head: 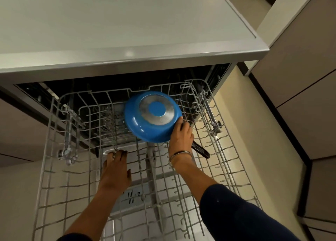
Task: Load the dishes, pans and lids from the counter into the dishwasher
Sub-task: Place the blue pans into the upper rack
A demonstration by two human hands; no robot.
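Note:
A blue pan (pixel 143 124) with a round steel base is turned bottom-up and tilted over the back of the pulled-out grey wire dishwasher rack (pixel 54 168). My right hand (pixel 181 137) grips the pan where its black handle (pixel 201 150) meets the body; the handle sticks out toward the lower right behind my wrist. My left hand (pixel 115 169) reaches into the rack's middle, fingers curled on a row of wire tines (pixel 114 146). The rack holds no other dishes that I can see.
A pale counter (pixel 127 22) overhangs the dishwasher opening; the part in view is bare. The open dishwasher door (pixel 131 195) lies below the rack. Beige cabinet fronts (pixel 300 95) stand close on the right, with pale floor between.

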